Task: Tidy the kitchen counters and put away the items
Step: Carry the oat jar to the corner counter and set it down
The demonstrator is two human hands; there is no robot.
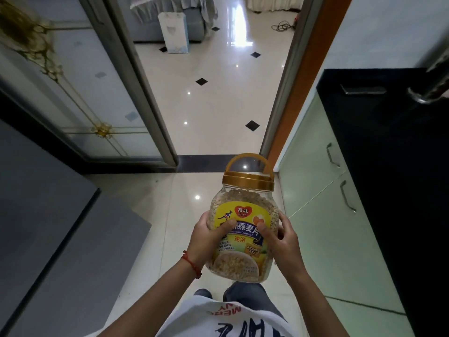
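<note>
A clear plastic oatmeal jar [245, 215] with a gold lid, a gold carry handle and a yellow label is held upright in front of my body, above the floor. My left hand [206, 242] grips its left side, thumb across the label. My right hand [283, 242] grips its right side with fingers curled round it. The jar is nearly full of oat flakes.
A black counter [388, 147] over pale green cabinet doors [315, 190] runs along the right, a metal faucet [432, 88] at its far end. A grey surface [48, 215] lies on the left. Ahead, a sliding glass door [80, 93] and an open doorway lead to a tiled room.
</note>
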